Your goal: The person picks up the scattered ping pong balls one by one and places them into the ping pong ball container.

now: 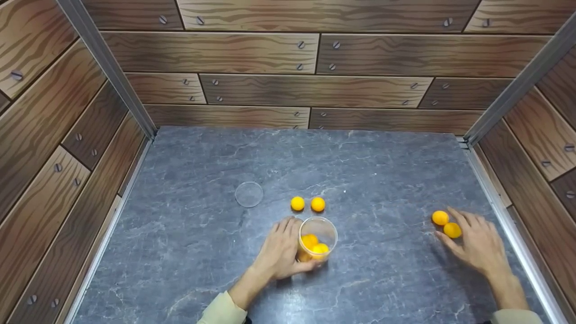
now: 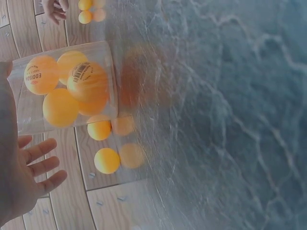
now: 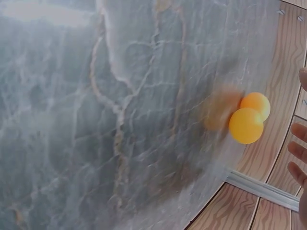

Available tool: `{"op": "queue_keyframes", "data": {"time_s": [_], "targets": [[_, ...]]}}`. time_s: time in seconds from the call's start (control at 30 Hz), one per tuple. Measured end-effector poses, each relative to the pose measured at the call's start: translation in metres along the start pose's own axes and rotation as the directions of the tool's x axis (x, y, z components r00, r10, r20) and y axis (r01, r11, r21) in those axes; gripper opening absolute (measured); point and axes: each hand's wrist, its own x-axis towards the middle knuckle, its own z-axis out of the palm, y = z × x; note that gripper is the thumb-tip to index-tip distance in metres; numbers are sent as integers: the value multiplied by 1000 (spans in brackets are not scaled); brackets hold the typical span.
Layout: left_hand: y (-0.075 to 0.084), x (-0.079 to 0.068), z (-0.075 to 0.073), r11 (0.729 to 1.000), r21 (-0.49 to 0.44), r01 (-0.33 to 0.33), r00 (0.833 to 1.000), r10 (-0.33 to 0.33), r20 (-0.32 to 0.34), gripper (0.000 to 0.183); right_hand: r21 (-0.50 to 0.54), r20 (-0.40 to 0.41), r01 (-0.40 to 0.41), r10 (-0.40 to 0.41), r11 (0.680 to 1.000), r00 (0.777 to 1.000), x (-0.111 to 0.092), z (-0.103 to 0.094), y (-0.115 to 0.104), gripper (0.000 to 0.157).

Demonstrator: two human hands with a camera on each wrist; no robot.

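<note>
A clear plastic cup [image 1: 330, 229] with several orange table tennis balls in it stands on the grey marbled table. My left hand [image 1: 281, 249] holds the cup from its left side, thumb along the near side and fingers toward the back. In the left wrist view, printed lettering shows on a ball [image 2: 41, 75] inside the cup. Over at the right, my right hand [image 1: 481, 243] has its fingers spread beside two orange balls, one farther back [image 1: 440, 218] and one nearer [image 1: 452, 230]. Its thumb and index finger reach around this pair without gripping it.
Just behind the cup, two more orange balls, a left one [image 1: 297, 203] and a right one [image 1: 317, 204], lie side by side. A round clear lid [image 1: 249, 195] lies flat to their left. Wood-patterned walls [image 1: 252, 90] enclose the table at the back and sides.
</note>
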Motion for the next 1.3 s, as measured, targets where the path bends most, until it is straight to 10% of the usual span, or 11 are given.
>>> {"op": "queue_keyframes", "data": {"time_s": [1.3], "targets": [[0,-1,0,1000,29,-1,1000,1,13,99,-51,99,-69,74,996,992,-17,13,20,66]]}}
